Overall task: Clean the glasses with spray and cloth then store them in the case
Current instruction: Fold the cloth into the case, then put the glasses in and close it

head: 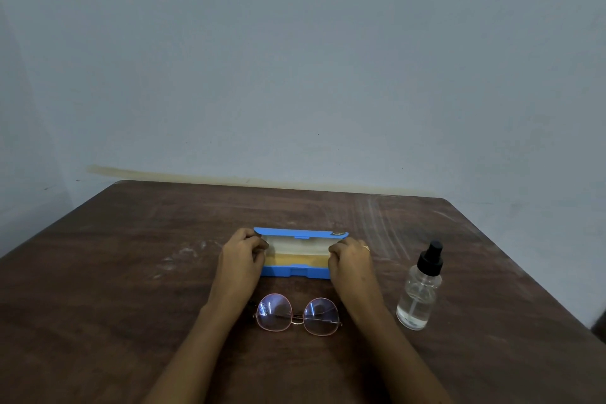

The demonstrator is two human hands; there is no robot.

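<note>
While both hands grip the case point(296, 269), one at each end, its lid stands open, hinged up at the far side. Case: blue shell, pale lining on the lid's inside, a yellowish layer in the base; whether that layer is a folded cloth or padding cannot be told.

Left hand point(241, 257): curled around the left end of the case, fingers closed on the lid edge and the end wall. Right hand point(352, 257): curled likewise around the right end, fingers closed on it; a ring shows on one finger.

Glasses point(297, 314): lying on the table point(114, 272) just nearer the person than the case, between the two forearms, apart from the case. Round lenses, thin pinkish frame, lenses reflecting a bluish light. Temples seem folded behind the lenses.

Spray bottle point(418, 292): upright on the table to the right of the right hand, well clear of it. Clear glass body, clear liquid, black pump cap on.

Table: dark brown wood, with pale smudges left of the case and faint streaks toward the far right corner. Plain grey-blue wall point(295, 59) behind.
</note>
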